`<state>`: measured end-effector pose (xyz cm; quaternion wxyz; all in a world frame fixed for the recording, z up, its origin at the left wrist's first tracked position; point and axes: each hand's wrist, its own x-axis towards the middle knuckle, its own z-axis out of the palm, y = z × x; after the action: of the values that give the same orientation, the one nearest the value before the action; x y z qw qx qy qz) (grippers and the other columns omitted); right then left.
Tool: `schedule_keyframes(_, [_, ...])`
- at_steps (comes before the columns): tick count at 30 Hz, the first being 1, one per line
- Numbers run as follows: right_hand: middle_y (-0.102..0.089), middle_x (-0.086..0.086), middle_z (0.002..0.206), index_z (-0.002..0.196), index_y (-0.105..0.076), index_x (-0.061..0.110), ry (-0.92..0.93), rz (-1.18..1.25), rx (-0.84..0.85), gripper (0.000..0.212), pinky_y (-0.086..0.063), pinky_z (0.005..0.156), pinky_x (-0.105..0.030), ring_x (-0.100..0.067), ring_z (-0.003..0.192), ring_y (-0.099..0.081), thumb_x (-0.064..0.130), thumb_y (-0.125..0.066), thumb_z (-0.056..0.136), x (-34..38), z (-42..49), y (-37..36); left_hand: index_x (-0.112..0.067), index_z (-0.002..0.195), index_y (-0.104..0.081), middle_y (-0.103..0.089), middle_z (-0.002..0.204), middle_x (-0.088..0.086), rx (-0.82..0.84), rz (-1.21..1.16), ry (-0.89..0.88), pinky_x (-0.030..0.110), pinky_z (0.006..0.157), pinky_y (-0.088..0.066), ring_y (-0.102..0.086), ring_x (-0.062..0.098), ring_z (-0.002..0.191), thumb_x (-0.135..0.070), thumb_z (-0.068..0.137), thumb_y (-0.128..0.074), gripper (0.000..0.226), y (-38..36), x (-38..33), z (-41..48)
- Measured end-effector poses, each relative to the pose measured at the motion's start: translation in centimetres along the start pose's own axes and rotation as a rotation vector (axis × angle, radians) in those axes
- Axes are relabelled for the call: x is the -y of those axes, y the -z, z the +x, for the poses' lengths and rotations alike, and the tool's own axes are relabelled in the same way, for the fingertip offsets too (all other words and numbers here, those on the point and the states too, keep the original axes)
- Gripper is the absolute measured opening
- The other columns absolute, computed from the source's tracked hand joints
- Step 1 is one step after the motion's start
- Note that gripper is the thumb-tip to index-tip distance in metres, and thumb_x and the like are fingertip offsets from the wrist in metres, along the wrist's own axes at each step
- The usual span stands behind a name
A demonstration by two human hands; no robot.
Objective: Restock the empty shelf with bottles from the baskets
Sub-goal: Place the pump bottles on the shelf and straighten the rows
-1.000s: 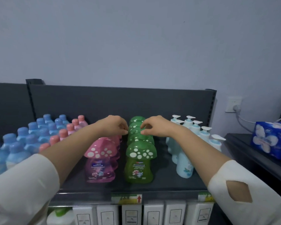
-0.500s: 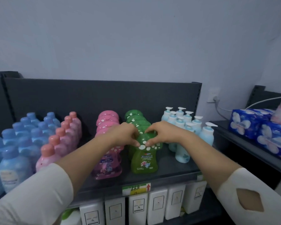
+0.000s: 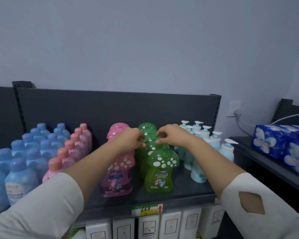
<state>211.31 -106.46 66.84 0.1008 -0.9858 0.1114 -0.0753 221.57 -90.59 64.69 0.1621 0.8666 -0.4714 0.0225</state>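
Observation:
A row of green mushroom-shaped bottles (image 3: 160, 176) runs front to back down the middle of the dark shelf (image 3: 179, 195). Beside it on the left stands a matching pink mushroom row (image 3: 116, 180). Both hands reach over the rows. My left hand (image 3: 129, 140) and my right hand (image 3: 173, 135) meet at the cap of a green bottle in the middle of the row. Their curled fingertips touch it from either side. The front green bottle stands free, upright near the shelf edge. No basket is in view.
Blue-capped bottles (image 3: 21, 176) and pink round-capped bottles (image 3: 66, 152) fill the shelf's left. Pale blue pump bottles (image 3: 226, 150) stand at the right. Blue tissue packs (image 3: 273, 140) lie on a side shelf. White containers (image 3: 169, 225) line the shelf below.
Both hands have shifted back from the front green bottle's cap to a bottle deeper in the row. The camera view has swung slightly.

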Motion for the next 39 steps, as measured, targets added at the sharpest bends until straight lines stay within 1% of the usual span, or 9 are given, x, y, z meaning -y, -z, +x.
schedule_keyframes(4, [-0.056, -0.006, 0.127, 0.127, -0.059, 0.019, -0.045, -0.061, 0.156, 0.057, -0.047, 0.095, -0.034, -0.023, 0.113, -0.054, 0.044, -0.074, 0.077, -0.1, 2.1, -0.9, -0.008, 0.102, -0.061, -0.064, 0.098, 0.006, 0.108, 0.047, 0.051, 0.039, 0.083, -0.051, -0.062, 0.025, 0.098, -0.029, 0.085, -0.064, 0.027, -1.0, -0.3, 0.9])
schedule_keyframes(11, [-0.056, -0.004, 0.116, 0.118, -0.063, 0.023, -0.043, -0.048, 0.154, 0.053, -0.053, 0.088, -0.038, -0.024, 0.100, -0.059, 0.045, -0.078, 0.072, -1.4, 3.0, -0.8, -0.010, 0.098, -0.065, -0.065, 0.094, 0.008, 0.129, 0.094, 0.020, 0.035, 0.076, -0.049, -0.061, 0.024, 0.089, -0.031, 0.086, -0.062, 0.025, -1.8, -0.8, 1.8])
schedule_keyframes(17, [-0.059, 0.002, 0.115, 0.113, -0.065, 0.026, -0.005, -0.017, 0.079, 0.044, -0.047, 0.096, -0.040, -0.018, 0.110, -0.055, 0.053, -0.068, 0.079, -1.4, 3.7, 0.2, -0.016, 0.110, -0.068, -0.068, 0.108, 0.001, 0.050, 0.043, 0.033, 0.035, 0.087, -0.050, -0.062, 0.020, 0.101, -0.028, 0.088, -0.060, 0.026, 0.1, 1.6, 2.7])
schedule_keyframes(25, [-0.060, 0.005, 0.106, 0.104, -0.066, 0.030, -0.014, -0.077, 0.054, 0.033, -0.049, 0.079, -0.034, -0.014, 0.091, -0.057, 0.050, -0.069, 0.078, -0.3, 4.7, -0.1, -0.022, 0.123, -0.061, -0.060, 0.125, -0.004, 0.014, 0.038, 0.114, 0.040, 0.100, -0.043, -0.054, 0.021, 0.116, -0.026, 0.092, -0.055, 0.032, 0.8, 3.9, 1.4])
schedule_keyframes(28, [-0.062, 0.006, 0.107, 0.103, -0.066, 0.026, -0.030, -0.026, -0.014, 0.033, -0.051, 0.084, -0.038, -0.016, 0.099, -0.058, 0.051, -0.066, 0.082, -0.6, 5.1, -0.4, -0.023, 0.125, -0.059, -0.059, 0.128, -0.005, 0.017, 0.026, 0.102, 0.042, 0.101, -0.043, -0.053, 0.020, 0.117, -0.028, 0.091, -0.056, 0.034, 0.4, 3.8, 1.8])
schedule_keyframes(30, [-0.063, 0.006, 0.100, 0.093, -0.067, 0.025, -0.024, 0.004, 0.021, 0.029, -0.052, 0.086, -0.041, -0.016, 0.095, -0.059, 0.051, -0.069, 0.078, -1.1, 5.1, -0.3, -0.019, 0.123, -0.060, -0.061, 0.125, -0.003, 0.029, -0.010, 0.047, 0.036, 0.099, -0.044, -0.056, 0.017, 0.114, -0.029, 0.090, -0.059, 0.034, 0.2, 3.4, 2.2])
schedule_keyframes(33, [-0.066, 0.000, 0.094, 0.093, -0.070, 0.023, -0.009, 0.097, 0.121, 0.032, -0.055, 0.078, -0.036, -0.016, 0.087, -0.062, 0.047, -0.077, 0.072, -1.6, 4.3, 0.2, -0.014, 0.120, -0.062, -0.065, 0.118, -0.001, 0.091, -0.054, -0.020, 0.024, 0.088, -0.044, -0.059, 0.014, 0.107, -0.029, 0.090, -0.061, 0.034, -0.1, 2.2, 2.6])
schedule_keyframes(36, [-0.057, 0.003, 0.096, 0.108, -0.068, 0.024, -0.021, 0.135, 0.236, 0.041, -0.052, 0.060, -0.027, -0.013, 0.082, -0.058, 0.038, -0.081, 0.071, -1.6, 3.6, -0.1, -0.010, 0.117, -0.064, -0.066, 0.115, 0.003, 0.154, -0.093, -0.038, 0.032, 0.094, -0.048, -0.061, 0.018, 0.106, -0.028, 0.085, -0.067, 0.036, -0.6, 1.6, 2.9])
schedule_keyframes(39, [-0.055, 0.001, 0.097, 0.117, -0.066, 0.020, -0.003, 0.125, 0.204, 0.049, -0.048, 0.052, -0.023, -0.010, 0.075, -0.056, 0.035, -0.081, 0.072, -1.3, 3.5, -0.5, -0.009, 0.113, -0.067, -0.068, 0.110, 0.005, 0.169, -0.066, -0.046, 0.034, 0.094, -0.049, -0.063, 0.019, 0.103, -0.026, 0.082, -0.071, 0.035, -0.9, 1.4, 3.0])
